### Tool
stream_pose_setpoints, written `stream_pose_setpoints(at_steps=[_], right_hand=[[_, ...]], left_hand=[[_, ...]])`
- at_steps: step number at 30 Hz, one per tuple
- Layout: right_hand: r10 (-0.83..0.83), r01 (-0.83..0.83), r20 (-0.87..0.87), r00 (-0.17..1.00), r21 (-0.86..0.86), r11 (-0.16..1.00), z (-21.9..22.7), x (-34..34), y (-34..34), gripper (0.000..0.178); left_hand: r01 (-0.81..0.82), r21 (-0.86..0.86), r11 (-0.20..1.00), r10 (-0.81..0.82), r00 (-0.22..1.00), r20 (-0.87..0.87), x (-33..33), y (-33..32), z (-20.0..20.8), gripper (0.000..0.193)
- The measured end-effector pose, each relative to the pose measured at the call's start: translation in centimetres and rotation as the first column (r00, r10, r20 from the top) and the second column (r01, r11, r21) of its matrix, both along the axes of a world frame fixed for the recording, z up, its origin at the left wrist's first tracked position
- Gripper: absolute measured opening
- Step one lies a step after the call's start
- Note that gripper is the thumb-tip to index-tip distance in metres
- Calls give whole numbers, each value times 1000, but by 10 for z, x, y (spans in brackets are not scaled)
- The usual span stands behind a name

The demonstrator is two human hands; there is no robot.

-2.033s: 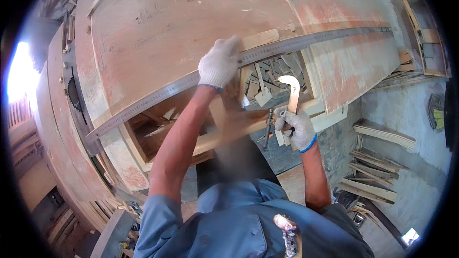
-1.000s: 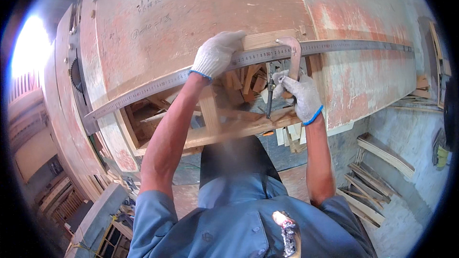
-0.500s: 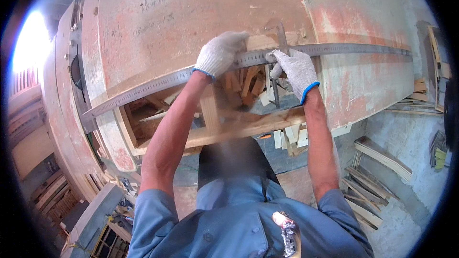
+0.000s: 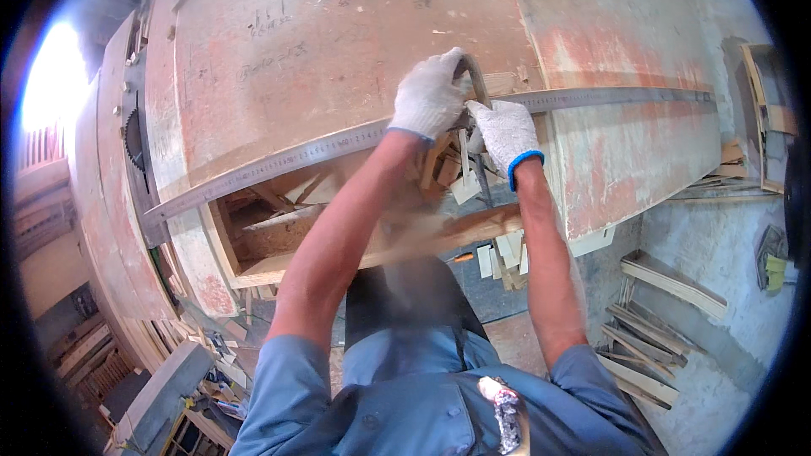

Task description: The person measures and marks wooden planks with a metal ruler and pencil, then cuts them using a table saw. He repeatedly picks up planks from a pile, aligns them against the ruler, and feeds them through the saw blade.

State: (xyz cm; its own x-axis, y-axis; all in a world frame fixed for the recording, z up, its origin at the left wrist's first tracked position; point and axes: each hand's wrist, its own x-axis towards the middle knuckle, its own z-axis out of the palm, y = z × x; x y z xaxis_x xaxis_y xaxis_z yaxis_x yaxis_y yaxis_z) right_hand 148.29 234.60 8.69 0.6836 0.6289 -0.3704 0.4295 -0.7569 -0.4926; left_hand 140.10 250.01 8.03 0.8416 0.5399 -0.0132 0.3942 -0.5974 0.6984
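A long metal ruler lies across the worn bench top along its near edge, over a wooden frame with open bays. A bar clamp stands across the ruler, its hooked upper end above the bench and its rod hanging into a bay. My left hand, in a white knit glove, is closed at the clamp's upper end; its fingertips are partly hidden. Just to the right, my right hand, also gloved, with a blue cuff, is wrapped round the clamp lower down. Part of the ruler is hidden behind both hands.
A toothed circular saw blade stands up from a slot at the left. Wood offcuts fill the frame's bays. Stacked boards lie at the lower right, and a grey beam is at the lower left.
My left hand has moved right along the ruler to the clamp's upper end. My right hand and the clamp have shifted slightly left, and the clamp's hook has turned.
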Motion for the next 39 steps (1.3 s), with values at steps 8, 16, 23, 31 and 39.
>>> stream_pose_setpoints(at_steps=[8, 16, 23, 31, 39], right_hand=[[-198, 237, -162, 967, 281, 930, -1, -54, -49, 46], [-218, 219, -72, 973, -1, 976, -23, -101, -87, 51], [-246, 249, 58, 968, -51, 967, -70, -96, -77, 52], [-371, 494, -493, 787, 144, 857, -111, -105, -100, 42], [15, 886, -923, -385, -365, 286, -75, -130, -93, 45]], left_hand=[[-97, 73, 993, 91, 992, 88, 4, -11, -19, 24], [-102, 71, 992, 92, 988, 127, 3, -11, -18, 21], [-97, 99, 990, 85, 989, 124, 7, -12, -25, 21], [-69, 67, 995, 63, 994, 86, 10, -9, -26, 25], [-70, -1, 998, 70, 997, 39, 10, -5, -29, 24]])
